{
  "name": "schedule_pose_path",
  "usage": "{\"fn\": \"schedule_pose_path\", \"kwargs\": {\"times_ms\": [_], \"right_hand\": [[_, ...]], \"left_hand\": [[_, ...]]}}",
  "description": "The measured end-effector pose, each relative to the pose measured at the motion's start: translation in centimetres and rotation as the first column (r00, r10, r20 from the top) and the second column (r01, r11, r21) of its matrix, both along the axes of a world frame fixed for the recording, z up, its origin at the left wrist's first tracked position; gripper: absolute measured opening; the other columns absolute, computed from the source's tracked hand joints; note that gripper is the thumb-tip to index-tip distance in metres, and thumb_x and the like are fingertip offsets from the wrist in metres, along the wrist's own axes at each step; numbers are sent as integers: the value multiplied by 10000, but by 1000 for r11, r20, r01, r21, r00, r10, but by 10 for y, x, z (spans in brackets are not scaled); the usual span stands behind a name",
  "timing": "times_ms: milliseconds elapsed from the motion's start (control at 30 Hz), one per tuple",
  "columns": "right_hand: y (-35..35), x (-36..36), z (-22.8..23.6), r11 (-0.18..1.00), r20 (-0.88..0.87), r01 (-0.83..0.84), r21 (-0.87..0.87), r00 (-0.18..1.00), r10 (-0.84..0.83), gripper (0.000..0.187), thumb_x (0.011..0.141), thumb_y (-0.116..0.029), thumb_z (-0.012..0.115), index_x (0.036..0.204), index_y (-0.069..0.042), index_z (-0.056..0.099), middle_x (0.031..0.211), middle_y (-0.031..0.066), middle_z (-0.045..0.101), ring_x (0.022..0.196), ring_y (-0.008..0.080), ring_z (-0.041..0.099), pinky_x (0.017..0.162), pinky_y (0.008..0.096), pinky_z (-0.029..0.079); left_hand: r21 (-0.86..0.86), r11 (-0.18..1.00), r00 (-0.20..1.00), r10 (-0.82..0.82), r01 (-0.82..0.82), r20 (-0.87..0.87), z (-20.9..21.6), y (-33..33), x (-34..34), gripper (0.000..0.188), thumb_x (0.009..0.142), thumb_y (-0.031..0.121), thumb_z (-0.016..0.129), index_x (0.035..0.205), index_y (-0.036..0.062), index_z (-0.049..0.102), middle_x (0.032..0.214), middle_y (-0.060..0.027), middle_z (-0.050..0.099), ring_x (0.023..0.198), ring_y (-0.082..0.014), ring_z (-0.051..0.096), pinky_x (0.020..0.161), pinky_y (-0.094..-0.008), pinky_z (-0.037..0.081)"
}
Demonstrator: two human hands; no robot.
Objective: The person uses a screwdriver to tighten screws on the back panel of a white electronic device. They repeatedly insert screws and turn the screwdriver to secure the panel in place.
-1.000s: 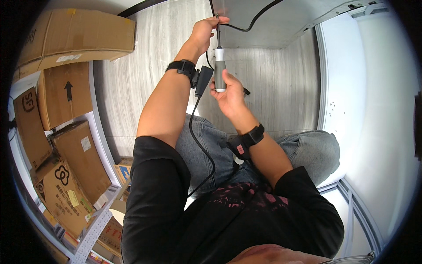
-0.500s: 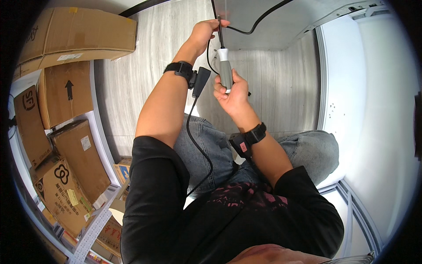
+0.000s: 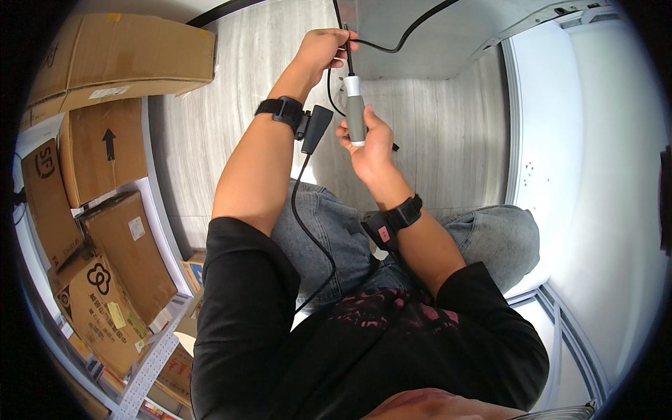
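Observation:
My right hand (image 3: 371, 143) is wrapped round the grey-and-white handle of a screwdriver (image 3: 355, 115). Its dark shaft points away from me, toward the lower edge of a pale metal panel (image 3: 413, 56). My left hand (image 3: 327, 50) is closed beside the shaft near its tip, with the fingertips drawn together. A black cable (image 3: 402, 45) runs from the upper right to these fingertips, and a thinner black cable (image 3: 330, 91) hangs below them. Whether the fingers pinch the shaft, a cable or a small part is hidden.
Brown cardboard boxes (image 3: 143, 52) stand at the left, several on a white metal rack (image 3: 150, 364). A white panel (image 3: 595, 175) rises on the right. Beneath my hands lies the grey wood-look floor (image 3: 448, 133). Black strapped devices (image 3: 318, 129) sit on both wrists, a cord trailing from the left one.
Both hands and the screwdriver have shifted very slightly to the left. The left fingertips look drawn in closer at the shaft. The grip on the handle is the same.

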State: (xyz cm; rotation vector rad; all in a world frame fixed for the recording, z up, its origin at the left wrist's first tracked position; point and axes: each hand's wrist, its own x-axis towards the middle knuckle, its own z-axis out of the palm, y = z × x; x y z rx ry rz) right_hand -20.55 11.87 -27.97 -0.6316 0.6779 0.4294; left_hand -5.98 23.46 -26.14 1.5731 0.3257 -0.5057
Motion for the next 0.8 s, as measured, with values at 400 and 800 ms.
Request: {"fn": "schedule_pose_path", "kwargs": {"times_ms": [400, 800], "right_hand": [[3, 4, 7, 950, 36, -64, -306, 996, 79, 318, 953, -356, 489, 948, -39, 524, 746, 69, 559, 601, 157, 503, 531, 275, 407], [-14, 13, 8, 979, 23, -171, 107, 985, 170, 446, 977, -414, 390, 952, -6, 570, 746, 55, 545, 618, 162, 488, 599, 312, 415]], "left_hand": [[28, 998, 996, -60, 62, -69, 0, -5, 1, 243, 960, 182, 470, 956, 15, 646, 849, -75, 694, 620, -80, 546, 588, -206, 482], [37, 994, 993, -96, 98, -62, 7, -3, -7, 231, 959, 191, 486, 973, 16, 636, 863, -61, 690, 625, -66, 525, 579, -197, 454]]}}
